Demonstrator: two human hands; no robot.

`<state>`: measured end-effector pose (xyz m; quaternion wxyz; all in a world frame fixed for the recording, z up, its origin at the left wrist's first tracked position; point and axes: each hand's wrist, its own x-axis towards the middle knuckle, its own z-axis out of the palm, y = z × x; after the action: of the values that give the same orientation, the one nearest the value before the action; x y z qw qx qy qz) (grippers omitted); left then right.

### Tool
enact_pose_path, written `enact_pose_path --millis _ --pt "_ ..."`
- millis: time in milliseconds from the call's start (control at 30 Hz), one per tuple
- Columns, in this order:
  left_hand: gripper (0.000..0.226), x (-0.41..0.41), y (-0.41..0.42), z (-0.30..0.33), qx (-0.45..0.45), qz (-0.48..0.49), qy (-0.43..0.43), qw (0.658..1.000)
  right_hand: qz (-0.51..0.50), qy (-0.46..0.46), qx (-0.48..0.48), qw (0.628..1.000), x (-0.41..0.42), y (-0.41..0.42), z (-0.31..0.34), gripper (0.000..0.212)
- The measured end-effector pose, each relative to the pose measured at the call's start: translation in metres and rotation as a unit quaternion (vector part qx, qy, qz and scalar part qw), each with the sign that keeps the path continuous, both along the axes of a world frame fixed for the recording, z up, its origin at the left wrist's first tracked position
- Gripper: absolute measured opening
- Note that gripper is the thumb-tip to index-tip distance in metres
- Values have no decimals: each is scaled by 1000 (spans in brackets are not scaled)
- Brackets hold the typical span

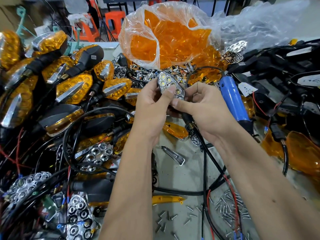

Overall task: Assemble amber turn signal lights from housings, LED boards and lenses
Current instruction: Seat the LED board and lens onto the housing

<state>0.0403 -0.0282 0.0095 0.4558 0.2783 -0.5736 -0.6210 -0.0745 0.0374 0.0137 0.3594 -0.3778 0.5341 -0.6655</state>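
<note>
Right now both hands, left [152, 99] and right [200, 104], pinch the unlensed light [170, 84] at frame centre above the desk [187, 172], so a thumb slip could unseat the reflector or strain its wire.

I can see a blue electric screwdriver [233, 99] lying right of centre, its dark nose pointing toward the near side. A black cord [204, 167] runs along the grey tabletop [181, 175] down the middle toward the near edge. Loose silver screws [226, 203] are scattered near right, and a thinner scatter of screws [166, 220] lies just left of the cord. At the far side, beyond the table, stand orange plastic stools [115, 19], one partly hidden by clutter. A crumpled clear plastic bag [259, 19] billows at far right. A teal strap [21, 19] hangs at far left.
</note>
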Motion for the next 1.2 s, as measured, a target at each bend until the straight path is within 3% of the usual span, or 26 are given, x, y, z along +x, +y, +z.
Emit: enact_pose_path --millis 167,333,400,500,567,600,667,733,833,867,933,1000,1100,1200 --pt "13 6 -2 3 0 23 17 1000 13 79 24 996 -1 1 5 27" --pt "15 21 -10 11 47 82 81 992 23 205 97 974 -14 6 10 20" --pt "13 24 -10 11 54 86 97 990 46 330 144 932 -15 6 9 20" --pt "14 21 -10 9 66 84 90 990 126 516 223 818 -10 5 9 24" --pt "16 19 -9 8 76 76 83 991 148 582 257 757 -7 5 8 33" --pt "18 17 -8 8 79 71 81 991 142 589 258 752 -8 5 9 30" --pt "19 14 -7 6 88 66 77 991 113 557 240 787 -13 7 11 15" --pt "18 11 -5 4 100 63 74 990 58 469 215 855 -20 9 13 7" --pt "13 5 -1 3 125 37 83 988 -24 217 143 965 -29 12 21 13" --pt "15 3 0 3 134 27 86 987 -23 113 114 987 -30 13 23 18" --pt "19 0 2 3 156 16 92 983 0 -44 69 997 -30 14 27 24" --pt "18 -5 5 4 180 10 96 979 18 -118 47 992 -31 15 28 28" --pt "23 -12 9 3 220 7 107 970 58 -140 32 988 -32 16 27 23" --pt "14 -16 11 2 244 -35 107 963 73 -88 33 993 -30 14 24 22"
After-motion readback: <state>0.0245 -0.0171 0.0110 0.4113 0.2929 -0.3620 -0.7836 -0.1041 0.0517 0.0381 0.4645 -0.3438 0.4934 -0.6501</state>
